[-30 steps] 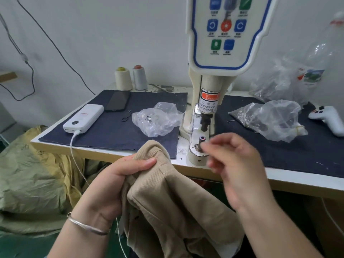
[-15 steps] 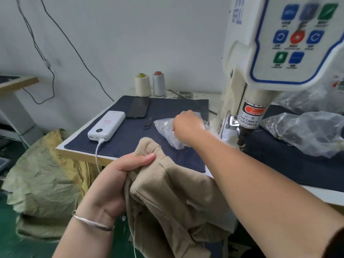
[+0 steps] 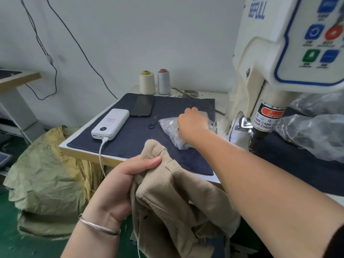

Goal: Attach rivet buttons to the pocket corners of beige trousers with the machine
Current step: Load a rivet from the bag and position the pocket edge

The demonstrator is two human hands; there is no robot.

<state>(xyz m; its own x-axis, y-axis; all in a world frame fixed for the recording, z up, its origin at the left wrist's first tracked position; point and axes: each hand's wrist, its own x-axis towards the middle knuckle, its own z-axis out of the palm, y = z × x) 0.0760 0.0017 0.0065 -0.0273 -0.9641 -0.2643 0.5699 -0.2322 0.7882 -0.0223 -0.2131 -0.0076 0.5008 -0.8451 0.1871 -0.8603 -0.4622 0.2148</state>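
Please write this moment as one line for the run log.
left hand: grips beige trousers | right hand: reaches into clear plastic bag | rivet machine: idle

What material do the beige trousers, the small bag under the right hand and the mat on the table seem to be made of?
Beige trousers: woven cotton-like cloth, matte; fine ribs show, perhaps corduroy or twill.
Small bag: thin clear plastic film, glossy; it crinkles, and small pieces show through.
Mat: dark blue cloth, matte, probably denim; its edges look cut and slightly frayed.

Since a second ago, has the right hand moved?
Yes. The right hand has gone left, away from the machine, to the plastic bag on the blue cloth.
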